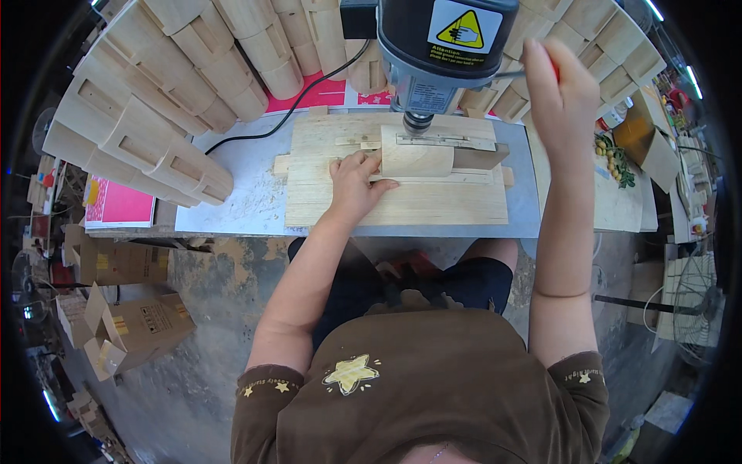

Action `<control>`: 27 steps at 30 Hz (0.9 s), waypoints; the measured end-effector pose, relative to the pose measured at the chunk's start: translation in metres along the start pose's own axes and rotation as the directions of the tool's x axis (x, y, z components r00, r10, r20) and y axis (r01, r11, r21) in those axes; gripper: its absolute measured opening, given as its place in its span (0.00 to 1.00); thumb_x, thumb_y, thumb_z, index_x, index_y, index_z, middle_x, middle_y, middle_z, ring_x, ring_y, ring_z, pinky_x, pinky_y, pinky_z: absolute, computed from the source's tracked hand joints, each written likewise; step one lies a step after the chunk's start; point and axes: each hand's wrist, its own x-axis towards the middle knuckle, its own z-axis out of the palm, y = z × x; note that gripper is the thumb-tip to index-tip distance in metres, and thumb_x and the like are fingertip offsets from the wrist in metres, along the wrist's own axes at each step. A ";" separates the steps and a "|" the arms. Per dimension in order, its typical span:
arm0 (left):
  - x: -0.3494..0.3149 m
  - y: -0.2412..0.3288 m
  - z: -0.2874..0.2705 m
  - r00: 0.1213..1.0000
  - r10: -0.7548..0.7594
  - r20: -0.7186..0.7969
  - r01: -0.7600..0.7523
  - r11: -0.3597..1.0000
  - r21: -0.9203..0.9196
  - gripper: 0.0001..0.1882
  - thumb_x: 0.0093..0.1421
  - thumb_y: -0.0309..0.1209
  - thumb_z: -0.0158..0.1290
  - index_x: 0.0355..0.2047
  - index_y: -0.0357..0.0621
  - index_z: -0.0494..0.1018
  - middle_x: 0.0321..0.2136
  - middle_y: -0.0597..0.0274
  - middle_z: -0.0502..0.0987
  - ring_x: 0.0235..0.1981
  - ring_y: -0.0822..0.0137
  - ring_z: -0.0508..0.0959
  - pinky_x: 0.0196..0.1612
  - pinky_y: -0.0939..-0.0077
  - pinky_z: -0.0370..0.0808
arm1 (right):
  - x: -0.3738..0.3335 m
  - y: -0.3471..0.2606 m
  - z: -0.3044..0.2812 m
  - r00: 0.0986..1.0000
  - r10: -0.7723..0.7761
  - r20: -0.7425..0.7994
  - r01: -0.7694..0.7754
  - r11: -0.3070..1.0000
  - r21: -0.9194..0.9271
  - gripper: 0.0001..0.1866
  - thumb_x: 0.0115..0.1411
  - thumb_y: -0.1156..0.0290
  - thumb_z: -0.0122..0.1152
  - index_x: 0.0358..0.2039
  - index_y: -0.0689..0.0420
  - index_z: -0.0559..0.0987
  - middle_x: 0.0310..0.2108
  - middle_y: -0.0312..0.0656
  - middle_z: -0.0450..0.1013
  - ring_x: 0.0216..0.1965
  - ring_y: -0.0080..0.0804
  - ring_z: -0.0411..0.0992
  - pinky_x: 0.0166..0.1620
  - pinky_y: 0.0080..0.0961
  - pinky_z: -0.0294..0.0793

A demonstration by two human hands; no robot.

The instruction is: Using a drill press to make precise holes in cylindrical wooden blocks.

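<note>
A small drill press [429,87] stands over the table, its chuck [418,122] pointing down at a pale, curved wooden piece [417,161]. This piece rests in a wooden jig on a flat board [402,210], beside a grey metal plate [478,158]. At the piece's left end, my left hand [355,183] grips it with thumb and fingers. Raised at the right, my right hand [563,97] is wrapped round the red-knobbed end of the press's feed lever [508,75]. The drill tip at the wood is hard to make out.
Stacks of pale wooden cylinders with rectangular recesses [166,155] curve around the table's left and back, more [595,50] at the right. A black cable [292,116] crosses the table. Cardboard boxes [143,329] sit on the floor at left; a fan [696,301] stands at right.
</note>
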 end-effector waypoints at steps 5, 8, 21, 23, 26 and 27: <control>0.000 -0.002 0.000 1.000 -0.005 0.004 0.005 1.000 -0.001 0.29 0.39 0.39 0.65 0.45 0.54 0.74 0.24 0.68 0.70 0.34 0.65 0.70 0.42 0.65 0.55 | -0.062 -0.022 -0.002 0.986 0.163 0.037 -0.166 0.977 0.133 0.04 0.53 0.76 0.55 0.24 0.61 0.75 0.14 0.41 0.66 0.16 0.31 0.65 0.22 0.22 0.63; 0.002 -0.001 0.002 1.000 0.017 -0.016 -0.017 1.000 0.016 0.29 0.38 0.39 0.65 0.45 0.53 0.74 0.24 0.68 0.70 0.34 0.65 0.70 0.42 0.65 0.55 | -0.088 -0.013 0.008 0.997 0.081 -0.012 -0.078 0.984 0.157 0.03 0.50 0.80 0.55 0.26 0.61 0.76 0.16 0.41 0.67 0.17 0.32 0.65 0.23 0.24 0.63; 0.000 -0.003 0.004 1.000 0.020 -0.008 -0.019 1.000 0.006 0.29 0.39 0.39 0.65 0.45 0.52 0.73 0.24 0.68 0.69 0.33 0.64 0.70 0.42 0.66 0.55 | -0.103 0.008 0.026 0.994 -0.070 -0.088 0.088 0.974 0.209 0.02 0.49 0.80 0.56 0.26 0.60 0.75 0.17 0.41 0.67 0.17 0.33 0.66 0.23 0.26 0.63; 0.000 0.001 -0.001 1.000 -0.001 -0.008 0.002 1.000 0.015 0.30 0.39 0.39 0.65 0.45 0.51 0.73 0.24 0.68 0.70 0.33 0.64 0.70 0.42 0.66 0.55 | -0.059 -0.007 0.012 0.988 0.028 -0.154 -0.003 0.987 0.159 0.05 0.53 0.74 0.57 0.24 0.61 0.75 0.16 0.41 0.67 0.18 0.32 0.68 0.23 0.26 0.65; -0.003 -0.005 -0.001 1.000 -0.022 -0.005 0.022 1.000 0.017 0.30 0.38 0.39 0.65 0.45 0.50 0.74 0.24 0.68 0.70 0.33 0.65 0.70 0.42 0.65 0.55 | 0.008 0.003 0.018 0.987 0.156 -0.040 -0.151 0.982 0.111 0.13 0.60 0.64 0.51 0.33 0.61 0.76 0.21 0.37 0.66 0.24 0.22 0.63 0.29 0.21 0.63; -0.001 -0.003 0.000 1.000 -0.013 -0.006 0.013 1.000 0.017 0.30 0.38 0.39 0.65 0.45 0.50 0.74 0.24 0.68 0.70 0.33 0.65 0.70 0.42 0.65 0.55 | 0.025 0.017 0.024 0.978 0.208 -0.025 -0.206 0.977 0.056 0.16 0.61 0.60 0.50 0.36 0.60 0.77 0.24 0.37 0.69 0.28 0.22 0.65 0.32 0.23 0.64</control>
